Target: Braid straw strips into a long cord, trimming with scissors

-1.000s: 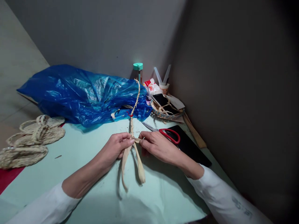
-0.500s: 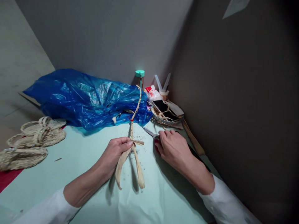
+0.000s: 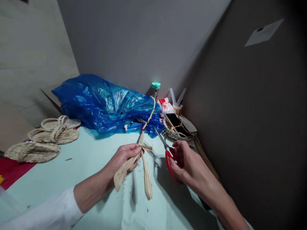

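Observation:
A pale braid of dry husk [image 3: 149, 118] runs up from my left hand [image 3: 128, 155] toward the blue bag, with a red tie [image 3: 143, 129] around it. My left thumb and fingers pinch the braid's lower end, where loose flat strips [image 3: 147, 179] hang down and a short one sticks out to the right. In my right hand [image 3: 189, 163] is a pair of red-handled scissors [image 3: 170, 159], its fingers at the handle loops. The blades look closed and point up and to the left, apart from the braid.
A large blue plastic bag [image 3: 103, 105] lies at the back. Woven straw sandals [image 3: 56, 132] sit at the left on red cloth. Behind my right hand, a basket [image 3: 171, 132] holds a phone [image 3: 174, 119]. A green-lidded jar [image 3: 155, 86] stands by the wall.
My right hand has lifted the scissors off the table and brought them nearer, so the red handles now show. My left hand keeps its pinch on the braid. The view has shifted.

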The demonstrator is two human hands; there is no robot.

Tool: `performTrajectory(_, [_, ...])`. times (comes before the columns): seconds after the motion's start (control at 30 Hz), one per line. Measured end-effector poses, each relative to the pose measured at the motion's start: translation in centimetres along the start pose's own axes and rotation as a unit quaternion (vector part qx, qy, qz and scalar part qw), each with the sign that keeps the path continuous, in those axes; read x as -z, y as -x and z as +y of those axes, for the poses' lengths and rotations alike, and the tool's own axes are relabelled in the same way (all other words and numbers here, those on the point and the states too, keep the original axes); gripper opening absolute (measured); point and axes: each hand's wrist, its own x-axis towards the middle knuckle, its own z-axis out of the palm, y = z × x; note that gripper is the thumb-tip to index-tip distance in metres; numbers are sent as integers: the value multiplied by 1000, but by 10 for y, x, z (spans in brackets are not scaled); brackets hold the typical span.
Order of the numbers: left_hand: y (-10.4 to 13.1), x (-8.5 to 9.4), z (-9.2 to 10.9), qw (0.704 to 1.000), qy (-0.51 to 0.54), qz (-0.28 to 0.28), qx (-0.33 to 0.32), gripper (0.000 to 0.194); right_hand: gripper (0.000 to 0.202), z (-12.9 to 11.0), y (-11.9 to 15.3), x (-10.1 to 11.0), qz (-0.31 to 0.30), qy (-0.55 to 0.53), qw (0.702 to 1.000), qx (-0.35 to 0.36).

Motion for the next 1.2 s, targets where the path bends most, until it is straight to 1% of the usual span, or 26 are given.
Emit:
performTrajectory(0.07, [1, -1, 1, 1000, 30, -2, -1, 20, 27, -1, 1, 0, 9, -65, 998, 11])
performTrajectory(0.1, [2, -1, 1, 999, 44, -6, -3, 18, 30, -2, 1, -2, 22, -80, 996, 23])
performTrajectory(0.23, [6, -1, 3, 996, 83, -28, -23, 10, 46, -8, 0, -11, 95, -63, 989, 93])
performTrajectory(0.3, [7, -2, 5, 995, 87, -39, -30, 8, 47, -9, 1, -13, 104, -46, 987, 117])
performTrajectory(0.4, [9, -5, 7, 993, 103, -43, -31, 8, 50, -9, 4, -13, 73, -38, 987, 140])
performTrajectory(0.47, [9, -6, 7, 992, 115, -35, -36, 9, 50, -9, 6, -13, 48, -44, 987, 147])
performTrajectory(0.6, [8, -5, 6, 989, 142, -12, -37, 11, 47, -14, 8, -12, 21, -24, 986, 163])
performTrajectory(0.73, [8, -7, 7, 989, 147, 8, -25, 16, 42, -21, 7, -15, -9, 27, 990, 140])
performTrajectory(0.87, [10, -13, 11, 996, 89, 6, -21, 13, 39, -23, 2, -21, -21, 54, 993, 105])
performTrajectory(0.97, [7, -13, 9, 998, 60, 1, -12, 12, 36, -23, 0, -23, -34, 47, 993, 102])
performTrajectory(1.07, [3, -9, 5, 996, 86, 21, -10, 9, 36, -22, 2, -22, -34, 41, 992, 112])
performTrajectory(1.2, [0, -5, 5, 992, 123, 37, -12, 12, 38, -17, 4, -16, -11, 41, 994, 103])
